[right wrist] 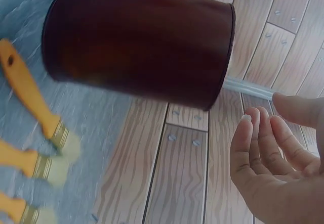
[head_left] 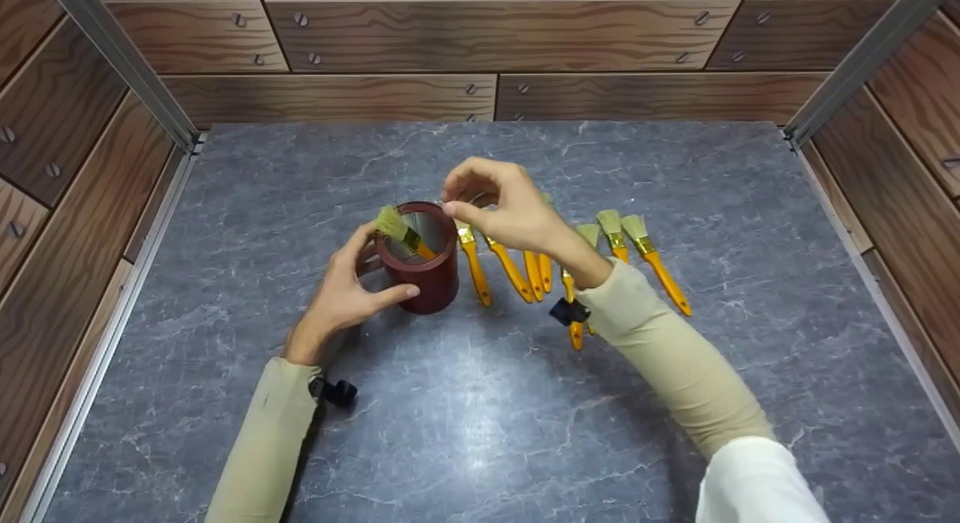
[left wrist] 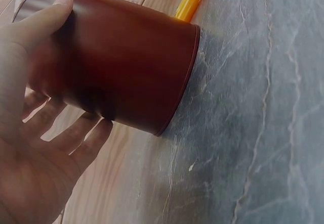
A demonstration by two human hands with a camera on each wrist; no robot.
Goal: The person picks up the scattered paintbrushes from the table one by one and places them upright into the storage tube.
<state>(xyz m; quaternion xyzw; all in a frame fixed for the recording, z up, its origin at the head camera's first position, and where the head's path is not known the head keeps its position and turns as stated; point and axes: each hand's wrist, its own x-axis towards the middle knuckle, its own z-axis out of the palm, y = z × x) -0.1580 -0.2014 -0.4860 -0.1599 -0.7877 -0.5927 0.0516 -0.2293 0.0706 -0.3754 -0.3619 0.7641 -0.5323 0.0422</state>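
My left hand (head_left: pixel 341 294) holds a dark red cylindrical cup (head_left: pixel 431 287), its thumb on the near side and its fingers around the left side. Inside the cup a paintbrush (head_left: pixel 409 236) leans left, pale bristles above the rim and orange handle down inside. Over the cup's right rim hovers my right hand (head_left: pixel 510 208), fingers loosely bent. The right wrist view shows a gap between its thumb and fingertips (right wrist: pixel 242 138), with nothing held. Just right of the cup lies a paintbrush (head_left: pixel 474 264) with an orange handle, bristles pointing away.
Several more paintbrushes lie to the right, partly beneath my right forearm; the outermost paintbrush (head_left: pixel 665 279) is fully visible. The grey marbled table (head_left: pixel 465 425) is bordered by wood-patterned walls (head_left: pixel 495 35) at the back and sides, with metal posts (head_left: pixel 124 65) at the corners.
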